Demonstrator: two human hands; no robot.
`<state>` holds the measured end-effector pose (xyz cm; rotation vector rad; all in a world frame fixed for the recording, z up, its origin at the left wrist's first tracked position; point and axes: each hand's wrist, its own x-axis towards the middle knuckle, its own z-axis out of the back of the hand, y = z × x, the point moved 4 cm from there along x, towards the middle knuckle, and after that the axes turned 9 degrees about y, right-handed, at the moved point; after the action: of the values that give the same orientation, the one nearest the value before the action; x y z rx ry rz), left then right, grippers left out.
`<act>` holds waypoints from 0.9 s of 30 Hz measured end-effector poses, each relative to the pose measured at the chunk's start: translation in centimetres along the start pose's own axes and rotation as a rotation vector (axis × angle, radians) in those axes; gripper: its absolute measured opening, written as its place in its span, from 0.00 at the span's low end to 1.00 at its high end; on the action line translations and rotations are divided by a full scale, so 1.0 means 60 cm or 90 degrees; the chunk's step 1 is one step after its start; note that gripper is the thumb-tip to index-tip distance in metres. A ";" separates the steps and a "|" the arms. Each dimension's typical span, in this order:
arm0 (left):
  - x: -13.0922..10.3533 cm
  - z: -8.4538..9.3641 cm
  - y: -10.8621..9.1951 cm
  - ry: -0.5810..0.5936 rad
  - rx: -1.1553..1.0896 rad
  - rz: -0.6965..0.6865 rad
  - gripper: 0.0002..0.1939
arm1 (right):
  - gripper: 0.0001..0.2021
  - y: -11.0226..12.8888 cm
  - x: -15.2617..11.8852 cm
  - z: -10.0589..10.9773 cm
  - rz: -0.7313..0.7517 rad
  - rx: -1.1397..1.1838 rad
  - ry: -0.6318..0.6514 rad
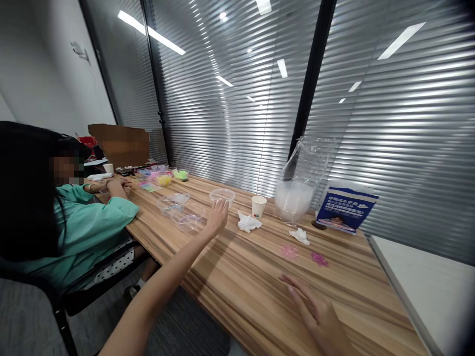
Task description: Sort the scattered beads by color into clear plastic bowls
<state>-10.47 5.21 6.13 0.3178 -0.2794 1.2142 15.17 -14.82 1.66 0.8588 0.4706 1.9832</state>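
My left hand (218, 216) reaches across the table to a round, clear plastic bowl (219, 192). Its fingers are together over the bowl's near rim and look closed on it; the fingertips are partly hidden. Low over the front of the table, my right hand (319, 314) is open, fingers stretched out and holding nothing. Beyond it lie a pale pink patch of small bits (289, 251) and a darker magenta patch (319, 259). Crumpled white tissue (248, 222) sits right of my left hand, beside a paper cup (259, 205).
Clear plastic containers (187, 217) lie left of my left hand. Behind stand a bag-lined tub (293, 198) and a blue printed packet (345, 207); another tissue (299, 236) lies nearer. A person in a green top (85, 212) sits at left, near colourful materials (163, 179) and cardboard (120, 143).
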 end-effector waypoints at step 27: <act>0.120 0.038 0.082 -0.208 -0.524 0.284 0.11 | 0.14 0.014 0.001 0.006 0.123 -0.090 -0.049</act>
<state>-12.87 12.15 11.40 -0.2871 -1.1396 1.3668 14.92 -15.23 2.44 0.9158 0.2056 2.1209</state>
